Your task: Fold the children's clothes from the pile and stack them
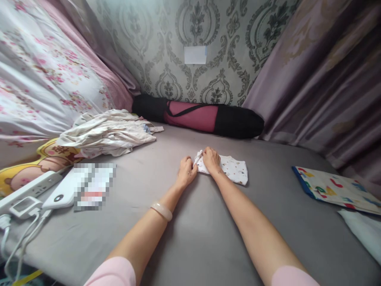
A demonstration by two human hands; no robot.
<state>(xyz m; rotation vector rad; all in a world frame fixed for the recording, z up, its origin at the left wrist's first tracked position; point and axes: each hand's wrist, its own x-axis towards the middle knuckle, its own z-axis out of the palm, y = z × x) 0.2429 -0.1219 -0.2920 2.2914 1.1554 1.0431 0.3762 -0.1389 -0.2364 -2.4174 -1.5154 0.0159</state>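
On the bed [184, 246], near its left edge, a power strip [44, 186] is laid beside a yellow cushion [53, 163]; a cable is plugged into a white device [64, 191]. Clothes [107, 131] are heaped toward the far left corner. Along the far edge a long bag [190, 117] is set. Mid-bed, the left end of a printed cloth [233, 170] is pinched by the left hand [187, 172]; its raised fold is gripped by the right hand [212, 160]. Near the right edge a lettered bag [339, 188] is placed.
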